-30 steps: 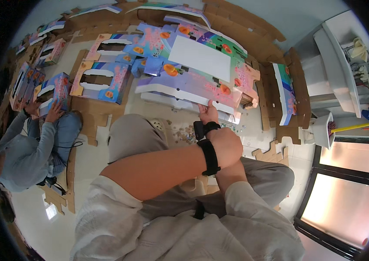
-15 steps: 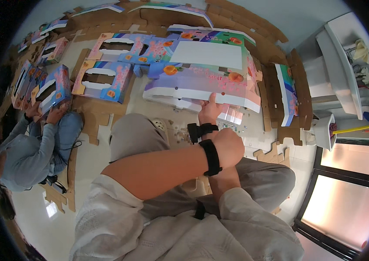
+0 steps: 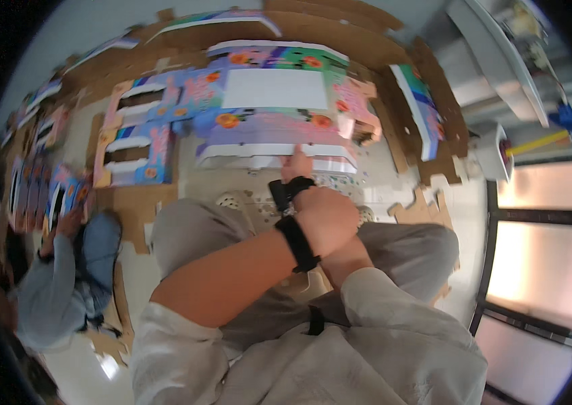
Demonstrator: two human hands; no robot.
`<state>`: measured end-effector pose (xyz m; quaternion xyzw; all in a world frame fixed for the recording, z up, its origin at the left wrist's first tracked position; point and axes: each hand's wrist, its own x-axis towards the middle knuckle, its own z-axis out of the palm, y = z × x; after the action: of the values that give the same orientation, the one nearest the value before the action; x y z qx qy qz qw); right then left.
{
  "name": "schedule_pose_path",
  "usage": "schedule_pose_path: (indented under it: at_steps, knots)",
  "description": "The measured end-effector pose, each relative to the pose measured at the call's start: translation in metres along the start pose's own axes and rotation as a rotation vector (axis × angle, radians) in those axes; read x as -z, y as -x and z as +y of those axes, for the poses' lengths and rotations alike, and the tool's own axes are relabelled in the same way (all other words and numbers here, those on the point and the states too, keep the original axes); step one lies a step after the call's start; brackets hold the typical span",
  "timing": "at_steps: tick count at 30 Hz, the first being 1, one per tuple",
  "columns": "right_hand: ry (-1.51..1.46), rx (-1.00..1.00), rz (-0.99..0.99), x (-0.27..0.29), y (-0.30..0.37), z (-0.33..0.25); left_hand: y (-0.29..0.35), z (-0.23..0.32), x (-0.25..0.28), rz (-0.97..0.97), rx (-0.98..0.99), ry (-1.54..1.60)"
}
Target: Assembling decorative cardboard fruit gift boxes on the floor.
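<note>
A large printed cardboard box blank [image 3: 276, 88], purple, green and pink with orange fruit pictures and a white panel, lies spread on the floor before me. Its near edge has a white flap [image 3: 245, 150] standing partly folded up. My right hand [image 3: 297, 165] is at the middle of that flap, its thumb over the edge and the other fingers mostly hidden beneath, pinching the cardboard. My left arm crosses over my right one. The left hand [image 3: 334, 210] is bent down across the right forearm, its fingers out of sight. Both wrists wear black bands; the right one carries a small black device.
Two made-up printed boxes with cut-out windows [image 3: 131, 154] stand to the left. Another person [image 3: 63, 290] sits beyond them, a hand on a similar box [image 3: 67, 196]. Brown cardboard [image 3: 427, 169] lies around. A white bin [image 3: 492, 152] and yellow pole [image 3: 549, 138] are at right.
The view has tilted and shifted. The blank's near flap now shows more of its white side, turned upward by my right hand. My left arm stays crossed over the right.
</note>
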<state>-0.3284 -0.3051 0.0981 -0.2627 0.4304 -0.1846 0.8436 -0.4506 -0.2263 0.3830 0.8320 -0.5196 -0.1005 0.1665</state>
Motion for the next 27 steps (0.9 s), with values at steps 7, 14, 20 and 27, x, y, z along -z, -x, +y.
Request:
schedule_pose_path:
  at_steps: [7,14,20,27]
  knots:
    - [0.027,-0.017,0.171,-0.013,0.008,-0.002,0.002,-0.001,0.01,-0.118,-0.078,-0.155]
    - [0.02,-0.01,0.111,0.002,0.009,-0.006,0.003,-0.007,0.012,-0.071,-0.138,-0.127]
    - [0.027,0.022,0.108,-0.004,0.039,0.005,0.0,-0.001,0.014,-0.106,-0.07,0.009]
    - [0.035,0.178,0.018,-0.015,0.043,-0.015,0.006,-0.006,0.014,-0.06,-0.093,0.002]
